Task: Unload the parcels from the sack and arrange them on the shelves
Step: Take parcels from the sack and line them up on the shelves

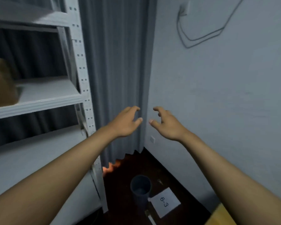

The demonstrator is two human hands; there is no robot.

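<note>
Wall (225,103): pale and plain, it fills the right side of the view; a thin dark cable (201,38) loops down across its upper part from a blurred fitting near the top.
Curtain (118,70): grey and pleated, it hangs in the corner between the wall and the rack, its hem just above the dark floor (136,163).
Shelves (39,99): a white metal rack with perforated uprights stands on the left, several levels showing.
Parcel (2,83): one brown wrapped parcel sits on the middle shelf at the far left edge of the view, partly cut off and blurred. No sack can be made out.
Left hand (126,123): stretched forward in front of the curtain, palm down, fingers spread and loosely curved, holding nothing.
Right hand (165,123): stretched forward just beside the left one, fingers likewise spread and bent, holding nothing; the two thumbs point toward each other without touching.
Bin (140,190): a small dark round container stands on the floor below the hands, near the rack's foot.
Card (165,202): a white sheet marked "6-3" lies on the floor just beside the bin.
Yellow object (217,215): a corner of something yellow shows at the lower right; what it is cannot be told.
</note>
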